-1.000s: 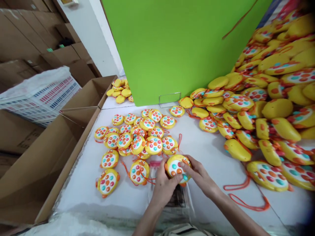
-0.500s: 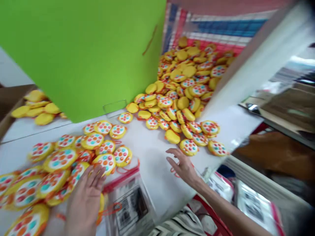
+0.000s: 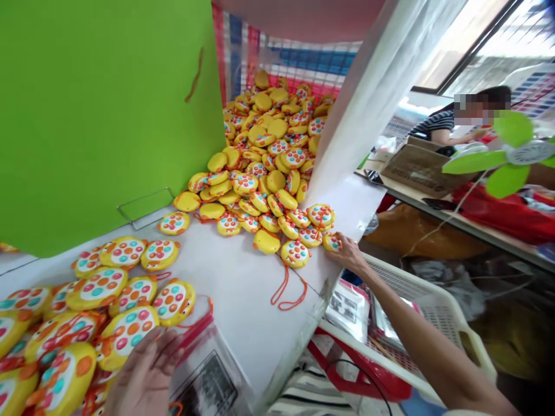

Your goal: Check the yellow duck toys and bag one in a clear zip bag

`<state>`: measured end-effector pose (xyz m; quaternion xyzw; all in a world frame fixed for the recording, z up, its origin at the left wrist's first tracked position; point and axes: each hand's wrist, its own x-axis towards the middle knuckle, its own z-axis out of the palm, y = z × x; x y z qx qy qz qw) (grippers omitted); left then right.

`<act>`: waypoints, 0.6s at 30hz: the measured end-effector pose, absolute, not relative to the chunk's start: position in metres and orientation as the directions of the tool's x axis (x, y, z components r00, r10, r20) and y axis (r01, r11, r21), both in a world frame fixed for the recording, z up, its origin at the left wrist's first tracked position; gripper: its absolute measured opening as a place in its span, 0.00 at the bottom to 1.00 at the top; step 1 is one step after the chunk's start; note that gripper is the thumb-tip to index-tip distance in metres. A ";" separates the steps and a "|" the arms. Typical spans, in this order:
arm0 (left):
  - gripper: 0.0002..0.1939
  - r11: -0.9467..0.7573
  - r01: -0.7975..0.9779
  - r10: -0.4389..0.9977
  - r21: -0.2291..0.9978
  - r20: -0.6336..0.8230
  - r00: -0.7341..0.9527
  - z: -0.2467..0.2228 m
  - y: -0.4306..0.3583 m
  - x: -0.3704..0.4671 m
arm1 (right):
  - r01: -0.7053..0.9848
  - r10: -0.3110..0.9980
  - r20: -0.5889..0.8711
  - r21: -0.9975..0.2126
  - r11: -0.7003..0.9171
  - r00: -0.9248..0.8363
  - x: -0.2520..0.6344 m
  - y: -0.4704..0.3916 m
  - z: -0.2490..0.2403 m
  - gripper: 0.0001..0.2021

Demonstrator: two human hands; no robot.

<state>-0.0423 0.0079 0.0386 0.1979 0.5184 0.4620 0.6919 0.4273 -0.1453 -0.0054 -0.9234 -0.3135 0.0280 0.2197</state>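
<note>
My right hand [image 3: 349,254] has its fingers closed on the edge of a small round yellow toy [image 3: 332,242] with coloured dots, at the right edge of the white table. Beside it lies the front of a big heap of the same yellow toys [image 3: 277,179], some with orange cord loops [image 3: 289,293]. At the lower left, my left hand [image 3: 145,370] is open, its fingers slightly bent, with nothing seen in it. It is next to a dotted toy [image 3: 130,335] of a second group and at the edge of a clear zip bag [image 3: 212,375] with a red closure.
A green panel [image 3: 108,115] stands behind the table, with a bent wire [image 3: 145,208] at its foot. Right of the table sits a white basket [image 3: 433,312] with packed bags [image 3: 347,303]. Farther off, a person [image 3: 446,124] sits near a cardboard box [image 3: 416,167] and a green-bladed fan [image 3: 514,153].
The view has swung to the right. My right hand has reached right and closed on a dotted toy; before, it hovered open over the table. My left hand stays near the bag, open.
</note>
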 end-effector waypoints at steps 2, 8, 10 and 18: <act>0.24 0.516 -0.418 0.833 0.748 -0.552 0.040 0.039 -0.001 -0.033 | 0.574 0.610 0.054 -0.414 -0.706 0.790 0.417 -0.150 0.003 0.35; 0.19 0.582 -0.270 0.810 0.767 -0.520 0.270 0.033 -0.044 0.010 | 0.624 0.753 -0.038 -0.532 -0.572 0.657 0.312 -0.156 0.043 0.36; 0.19 0.591 -0.175 0.777 0.788 -0.498 0.384 0.035 -0.058 0.025 | 0.699 0.850 0.049 -0.596 -0.396 0.524 0.265 -0.141 0.050 0.38; 0.30 0.454 -0.343 0.875 0.822 -0.339 0.346 0.036 -0.066 0.026 | 0.749 0.990 0.126 -0.662 0.032 0.068 0.152 -0.085 0.039 0.44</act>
